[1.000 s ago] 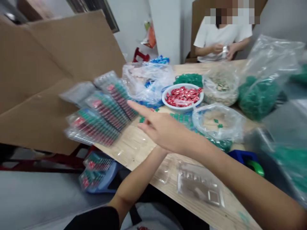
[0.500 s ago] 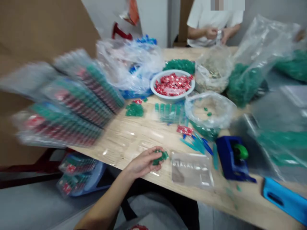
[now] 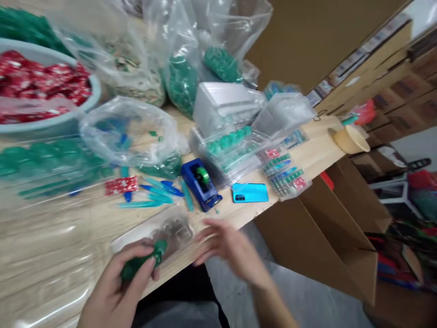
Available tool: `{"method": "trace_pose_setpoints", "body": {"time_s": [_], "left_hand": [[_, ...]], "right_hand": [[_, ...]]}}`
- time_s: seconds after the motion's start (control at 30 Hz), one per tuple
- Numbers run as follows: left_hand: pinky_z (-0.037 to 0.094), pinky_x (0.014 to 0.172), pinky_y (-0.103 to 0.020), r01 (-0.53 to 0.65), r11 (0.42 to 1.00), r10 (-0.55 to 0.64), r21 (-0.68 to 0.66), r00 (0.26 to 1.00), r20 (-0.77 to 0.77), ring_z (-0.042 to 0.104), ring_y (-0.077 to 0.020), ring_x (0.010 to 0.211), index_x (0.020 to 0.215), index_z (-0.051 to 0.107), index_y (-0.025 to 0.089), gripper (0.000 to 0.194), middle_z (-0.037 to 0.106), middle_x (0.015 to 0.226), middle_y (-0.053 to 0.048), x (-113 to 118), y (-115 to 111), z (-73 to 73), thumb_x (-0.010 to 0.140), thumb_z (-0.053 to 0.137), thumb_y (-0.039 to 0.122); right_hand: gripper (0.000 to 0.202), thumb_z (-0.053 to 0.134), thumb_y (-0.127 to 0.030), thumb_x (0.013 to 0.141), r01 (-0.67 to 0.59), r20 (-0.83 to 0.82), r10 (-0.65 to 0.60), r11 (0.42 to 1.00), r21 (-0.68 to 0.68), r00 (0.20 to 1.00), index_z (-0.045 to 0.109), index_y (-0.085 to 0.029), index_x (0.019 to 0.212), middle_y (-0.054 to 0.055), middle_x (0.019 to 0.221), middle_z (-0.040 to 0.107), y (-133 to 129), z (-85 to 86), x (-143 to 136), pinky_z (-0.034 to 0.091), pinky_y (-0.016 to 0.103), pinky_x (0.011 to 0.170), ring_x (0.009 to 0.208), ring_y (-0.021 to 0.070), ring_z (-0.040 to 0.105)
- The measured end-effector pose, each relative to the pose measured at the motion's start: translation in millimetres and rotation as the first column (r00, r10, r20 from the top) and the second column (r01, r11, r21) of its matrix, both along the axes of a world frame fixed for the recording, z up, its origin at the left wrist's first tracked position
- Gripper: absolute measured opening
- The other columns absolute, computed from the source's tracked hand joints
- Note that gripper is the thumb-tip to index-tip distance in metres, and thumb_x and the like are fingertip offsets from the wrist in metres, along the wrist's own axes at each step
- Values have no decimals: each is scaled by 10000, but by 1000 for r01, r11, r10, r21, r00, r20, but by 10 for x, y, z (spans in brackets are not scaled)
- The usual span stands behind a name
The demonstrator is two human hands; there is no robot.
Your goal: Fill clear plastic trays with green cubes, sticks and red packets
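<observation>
Left hand: clutching small glossy green pieces, now over the clear rectangular plastic tray
Right hand: reappeared, fingers loose

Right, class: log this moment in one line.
left hand: holding green pieces | right hand: open | tabletop: clear plastic tray, blue tape dispenser, blue smartphone

Green pieces, blue tape dispenser, bright-blue phone, white-flecked red packet
</observation>
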State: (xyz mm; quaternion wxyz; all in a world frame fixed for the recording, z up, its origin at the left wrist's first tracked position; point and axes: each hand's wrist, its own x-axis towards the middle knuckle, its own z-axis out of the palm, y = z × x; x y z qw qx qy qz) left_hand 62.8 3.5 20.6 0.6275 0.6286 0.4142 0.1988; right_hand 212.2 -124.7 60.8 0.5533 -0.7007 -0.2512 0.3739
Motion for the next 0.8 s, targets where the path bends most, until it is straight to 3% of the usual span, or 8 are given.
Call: {"method": "trace_pose_setpoints", "body": {"time_s": [0.07,0.13,0.2,0.27,0.33,0.53,0.67,0.8], "left_hand": [[565,634,-430,175,922,-170,346,984,-46,654,-301,888,944,660,507,229,671,1008,26,-52,-4,-115,769,573,388],[566,736,-458,371,722,-343,585,925,-162,645,-300,960,1119,622,469,342,666,1102,-6,-95,36,-165,828,520,322],[511,873,-503,510,507,-422,695,850,-316,628,-302,1003,1237,576,364,390,658,1159,-58,-127,90,-135,861,516,277],[464,939,-513,589,404,-449,699,794,-409,596,-303,1075,1300,526,306,417,635,1222,-83,-157,127,-66,885,508,266],[452,978,-468,629,449,-487,635,768,-416,546,-268,1172,1367,446,304,465,590,1301,-72,-186,133,-9,913,452,199],[500,940,-375,467,784,-378,408,881,-284,565,-202,1134,1303,481,398,465,636,1190,-12,-219,83,-3,901,512,166],[553,838,-328,374,818,-278,437,922,-268,620,-205,1057,1157,593,375,335,626,1152,-26,-245,112,16,885,530,191],[588,680,-271,423,758,-385,497,905,-183,687,-201,888,1107,624,367,284,689,1036,-5,-262,217,-186,851,553,269]], "right_hand": [[742,189,-770,849,-64,-308,85,995,76,948,539,-197,1166,76,874,668,171,-294,-257,553,327,558,621,161,662],[711,384,-798,773,15,-761,89,992,128,642,567,-197,1107,76,923,658,362,-532,-492,547,314,617,731,172,666],[589,519,-714,768,133,-939,27,988,77,344,595,-196,1039,59,921,659,470,-645,-646,529,265,649,795,161,653],[435,558,-583,819,206,-969,-63,978,-13,239,619,-197,1010,43,922,667,478,-659,-686,505,212,636,793,132,636],[327,574,-465,837,225,-968,-102,973,-50,229,636,-214,1037,34,993,666,438,-642,-634,500,193,645,814,115,622],[316,629,-334,765,152,-956,-43,988,2,289,651,-282,1076,7,1003,663,460,-603,-492,533,255,744,863,131,617],[336,698,-414,755,197,-947,-41,980,24,320,666,-242,1041,21,963,660,488,-566,-541,549,252,615,727,122,627],[507,824,-410,595,188,-944,-25,981,39,329,675,-170,1016,16,729,649,462,-640,-554,499,230,422,514,112,586]]}}
